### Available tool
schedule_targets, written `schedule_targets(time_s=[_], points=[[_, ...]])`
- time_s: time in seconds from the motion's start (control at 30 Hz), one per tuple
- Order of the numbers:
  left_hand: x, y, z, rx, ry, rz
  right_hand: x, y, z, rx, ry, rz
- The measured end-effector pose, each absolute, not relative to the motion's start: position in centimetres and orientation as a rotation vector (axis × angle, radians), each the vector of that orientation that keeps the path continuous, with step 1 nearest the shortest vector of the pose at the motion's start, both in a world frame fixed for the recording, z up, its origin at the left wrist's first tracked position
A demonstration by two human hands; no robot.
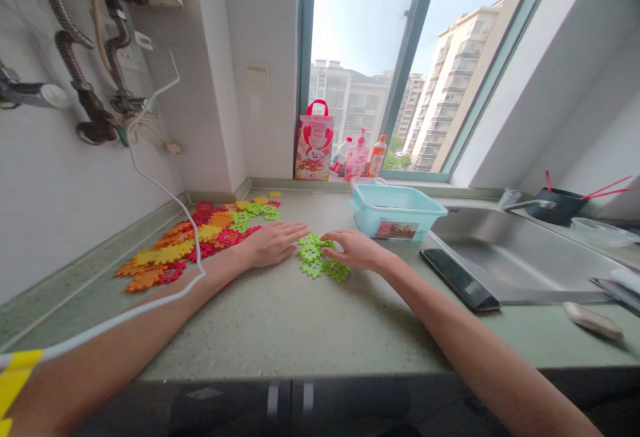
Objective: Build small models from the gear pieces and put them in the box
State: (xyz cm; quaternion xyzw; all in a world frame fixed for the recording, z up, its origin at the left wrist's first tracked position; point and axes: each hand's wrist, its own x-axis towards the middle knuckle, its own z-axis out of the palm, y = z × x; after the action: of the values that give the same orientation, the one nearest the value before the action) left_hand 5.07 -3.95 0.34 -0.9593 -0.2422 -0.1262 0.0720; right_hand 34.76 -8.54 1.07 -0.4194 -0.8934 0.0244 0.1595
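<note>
A small group of green gear-shaped plastic pieces (312,267) lies flat on the counter between my hands. My right hand (357,249) reaches over the group's right side, fingers curved and apart, its fingertips at the pieces; whether it grips one I cannot make out. Stretched out flat, my left hand (274,243) is beside the left edge of the group with its palm down. Under and behind my left wrist spreads a pile of red, orange and yellow gear-shaped pieces (173,250), with more green pieces (245,217) at its far end.
A light blue plastic basket (400,229) stands behind my right hand. A phone (457,278) lies beside the steel sink (505,257). A white cable (165,190) hangs across my left forearm. Bottles (357,157) and a red packet (314,147) stand by the window.
</note>
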Motion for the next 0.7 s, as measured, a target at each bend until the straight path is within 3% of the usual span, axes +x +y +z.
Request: schedule_targets(time_s=[0.2,0.5,0.7], points=[[5.9,-4.9,0.1,-3.049,-0.663,-0.369,34.0,-8.4,0.0,-0.969,-2.548,0.239],[5.4,-4.8,0.6,-3.007,-0.787,-0.357,34.8,-7.3,-1.0,-1.023,-2.53,0.205],[4.9,-4.0,0.4,-2.905,-0.836,-0.383,34.3,-8.6,1.3,-0.96,-2.523,0.08]])
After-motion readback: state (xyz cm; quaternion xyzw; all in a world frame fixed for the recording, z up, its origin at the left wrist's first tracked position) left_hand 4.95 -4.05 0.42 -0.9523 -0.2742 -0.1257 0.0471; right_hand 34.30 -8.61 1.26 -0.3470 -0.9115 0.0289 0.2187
